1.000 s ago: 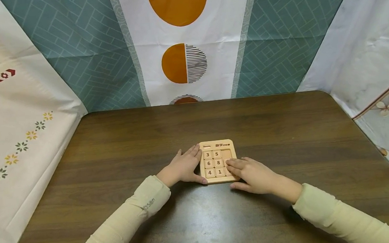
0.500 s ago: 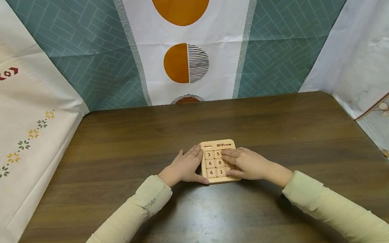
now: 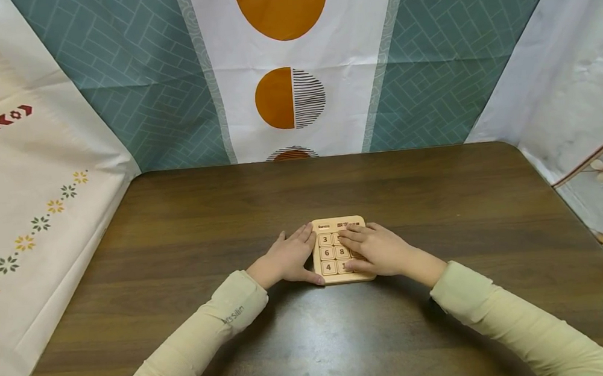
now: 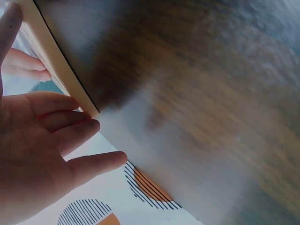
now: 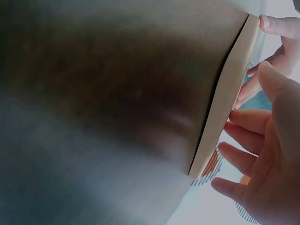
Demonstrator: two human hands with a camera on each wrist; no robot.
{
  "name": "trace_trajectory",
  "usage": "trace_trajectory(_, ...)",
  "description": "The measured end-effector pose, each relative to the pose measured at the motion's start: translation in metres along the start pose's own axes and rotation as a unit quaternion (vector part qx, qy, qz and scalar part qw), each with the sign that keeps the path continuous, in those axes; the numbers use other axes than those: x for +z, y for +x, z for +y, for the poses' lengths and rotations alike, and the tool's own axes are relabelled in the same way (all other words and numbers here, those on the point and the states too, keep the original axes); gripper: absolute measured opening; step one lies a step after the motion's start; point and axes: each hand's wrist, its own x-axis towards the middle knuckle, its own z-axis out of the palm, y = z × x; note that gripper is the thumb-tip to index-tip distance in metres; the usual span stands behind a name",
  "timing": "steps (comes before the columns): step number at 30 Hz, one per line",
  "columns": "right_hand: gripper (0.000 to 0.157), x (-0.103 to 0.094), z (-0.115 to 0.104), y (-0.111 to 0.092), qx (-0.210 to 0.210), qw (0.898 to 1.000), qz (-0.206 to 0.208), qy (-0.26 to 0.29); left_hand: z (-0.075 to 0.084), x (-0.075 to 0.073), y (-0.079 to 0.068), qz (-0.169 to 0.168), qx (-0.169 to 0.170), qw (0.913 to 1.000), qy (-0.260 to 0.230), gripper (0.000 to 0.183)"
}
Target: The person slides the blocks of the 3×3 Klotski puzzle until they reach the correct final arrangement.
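Note:
A small wooden number slide puzzle [image 3: 343, 279] lies flat on the brown table. Its visible square tiles include 3 [image 3: 325, 239], 6 [image 3: 326, 253], 8 [image 3: 341, 251] and 4 [image 3: 328, 267]. My left hand [image 3: 287, 261] rests along the puzzle's left edge, fingertips near the upper corner and thumb at the lower one. Over the right part spreads my right hand [image 3: 384, 252], fingertips on the upper middle and thumb near the 1 tile. It hides the right column. In the right wrist view, the fingers [image 5: 251, 121] look nearly straight above the puzzle's edge.
The dark wooden table [image 3: 227, 213] surrounds the puzzle. A patterned teal and white cloth [image 3: 162, 104] hangs behind the far edge. Pale cloths stand at the left [image 3: 33, 177] and right [image 3: 570, 95] sides.
My right hand has slid up and left from the lower right tiles onto the puzzle's upper part. The gap seen earlier at top right is now covered. My left hand stays at the edge.

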Motion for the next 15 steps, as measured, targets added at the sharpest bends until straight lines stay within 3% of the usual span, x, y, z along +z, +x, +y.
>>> trace_trajectory(15, 0.063, -0.003, 0.013, -0.018, 0.016, 1.0, -0.024, -0.01, -0.001, 0.001, 0.001, -0.003, -0.001, 1.0, 0.0, 0.108)
